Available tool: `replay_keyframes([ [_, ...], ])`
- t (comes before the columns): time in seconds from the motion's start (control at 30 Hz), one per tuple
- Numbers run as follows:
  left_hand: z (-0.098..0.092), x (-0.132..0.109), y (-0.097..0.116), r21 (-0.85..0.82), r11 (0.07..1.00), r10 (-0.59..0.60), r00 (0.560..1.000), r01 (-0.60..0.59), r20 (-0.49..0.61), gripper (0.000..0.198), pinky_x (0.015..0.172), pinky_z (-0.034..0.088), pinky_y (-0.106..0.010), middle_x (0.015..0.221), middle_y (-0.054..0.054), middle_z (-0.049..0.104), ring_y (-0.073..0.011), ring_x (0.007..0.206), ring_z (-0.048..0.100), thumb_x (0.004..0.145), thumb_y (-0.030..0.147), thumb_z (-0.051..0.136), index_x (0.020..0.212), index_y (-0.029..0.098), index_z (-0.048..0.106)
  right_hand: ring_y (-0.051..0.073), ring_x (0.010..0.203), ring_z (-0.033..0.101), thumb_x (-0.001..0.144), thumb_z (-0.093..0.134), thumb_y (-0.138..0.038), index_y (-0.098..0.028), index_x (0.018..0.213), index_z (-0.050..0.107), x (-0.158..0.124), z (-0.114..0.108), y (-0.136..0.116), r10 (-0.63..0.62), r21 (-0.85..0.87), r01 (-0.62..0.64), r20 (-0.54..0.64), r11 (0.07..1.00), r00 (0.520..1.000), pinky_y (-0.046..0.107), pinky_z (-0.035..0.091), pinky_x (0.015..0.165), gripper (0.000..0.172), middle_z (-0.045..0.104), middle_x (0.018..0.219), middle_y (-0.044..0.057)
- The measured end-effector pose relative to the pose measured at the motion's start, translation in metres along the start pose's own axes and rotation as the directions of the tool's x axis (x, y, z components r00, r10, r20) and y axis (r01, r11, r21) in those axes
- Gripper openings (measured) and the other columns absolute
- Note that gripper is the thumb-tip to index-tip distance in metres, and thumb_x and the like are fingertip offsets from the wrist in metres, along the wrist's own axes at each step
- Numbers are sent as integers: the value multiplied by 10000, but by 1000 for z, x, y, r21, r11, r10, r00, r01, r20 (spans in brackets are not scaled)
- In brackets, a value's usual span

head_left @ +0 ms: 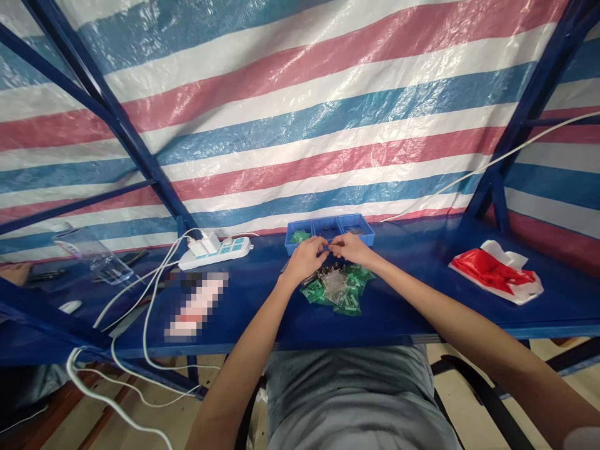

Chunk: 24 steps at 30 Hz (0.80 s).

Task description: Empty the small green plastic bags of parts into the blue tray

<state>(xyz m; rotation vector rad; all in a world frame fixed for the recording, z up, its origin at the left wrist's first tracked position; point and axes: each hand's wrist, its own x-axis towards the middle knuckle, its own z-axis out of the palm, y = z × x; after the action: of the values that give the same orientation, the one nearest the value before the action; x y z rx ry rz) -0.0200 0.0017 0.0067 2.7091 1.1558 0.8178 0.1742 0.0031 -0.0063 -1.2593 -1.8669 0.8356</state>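
Observation:
My left hand [308, 257] and my right hand [350, 248] meet at the front edge of a blue divided tray [370, 239]. The fingers of both hands are pinched together, and whatever lies between them is too small to make out. Green items show in the tray's left compartment, with small dark pieces in the middle one. Just below my hands lies a pile of small green plastic packets [347, 301], with a clear bag [334, 285] on it and several small metal parts along its upper edge.
A white power strip [239, 249] with plugs and cables lies left of the tray. Farther left are a clear plastic bottle [110, 265] and another person's hand [16, 274]. A red and white package [499, 275] rests at the right. Striped sheeting hangs behind the blue table [253, 306].

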Motion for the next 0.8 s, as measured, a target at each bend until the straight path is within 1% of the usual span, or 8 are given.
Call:
replay_keyframes([
  [0.13, -1, 0, 1, 5, 1000, 1, 1000, -1, -10, 143, 693, 435, -286, 990, -43, 651, -179, 821, 611, 951, 282, 544, 1025, 194, 628, 193, 674, 665, 848, 583, -304, -169, 741, 674, 0, 0, 0, -6, -10, 6, -9, 1000, 1000, 263, 462, 583, 195, 704, 695, 49],
  [0.23, -1, 0, 3, 13, 1000, -4, 1000, 4, -16, 160, 702, 438, -289, 959, -41, 645, -185, 829, 612, 972, 294, 517, 1034, 200, 631, 187, 666, 659, 872, 549, -281, -177, 738, 658, 1, -1, 1, -39, -52, 37, -37, 998, 999, 267, 462, 603, 201, 701, 693, 47],
  [0.33, 0, 0, 4, 19, 1000, -11, 1000, 11, -23, 170, 718, 444, -294, 931, -40, 641, -191, 831, 614, 981, 301, 504, 1035, 202, 631, 177, 660, 654, 873, 540, -244, -185, 798, 651, 2, -2, 2, -74, -65, 70, -68, 995, 995, 268, 471, 638, 146, 699, 705, 37],
  [0.43, 1, -1, 4, 21, 1000, -8, 999, 8, -31, 196, 721, 444, -298, 965, -49, 651, -197, 846, 621, 998, 307, 476, 1064, 204, 630, 174, 668, 651, 850, 561, -220, -185, 867, 650, 2, -1, 4, -100, -55, 97, -58, 994, 993, 269, 467, 645, 97, 701, 734, 30],
  [0.53, 1, -1, 3, 24, 1000, 2, 999, -1, -39, 236, 733, 449, -300, 1005, -61, 659, -204, 889, 630, 1022, 306, 428, 1076, 202, 633, 175, 667, 629, 844, 585, -232, -188, 855, 649, 1, 0, 4, -158, -125, 149, -58, 981, 986, 275, 431, 631, 78, 692, 731, 22],
  [0.67, 2, -1, 2, 28, 1000, 8, 1000, -7, -27, 289, 736, 453, -299, 992, -70, 663, -206, 899, 633, 1043, 304, 375, 1000, 194, 639, 171, 652, 595, 869, 588, -266, -195, 799, 639, -1, 2, 3, -223, -232, 204, -61, 951, 973, 281, 384, 627, 112, 677, 717, 14],
  [0.8, 2, 0, 1, 27, 1000, -11, 999, 12, -37, 297, 744, 450, -301, 953, -64, 662, -203, 878, 629, 1045, 306, 367, 959, 197, 629, 168, 633, 580, 896, 577, -274, -199, 792, 618, -4, 2, 0, -258, -256, 241, -36, 936, 965, 279, 366, 619, 135, 650, 682, 1],
])
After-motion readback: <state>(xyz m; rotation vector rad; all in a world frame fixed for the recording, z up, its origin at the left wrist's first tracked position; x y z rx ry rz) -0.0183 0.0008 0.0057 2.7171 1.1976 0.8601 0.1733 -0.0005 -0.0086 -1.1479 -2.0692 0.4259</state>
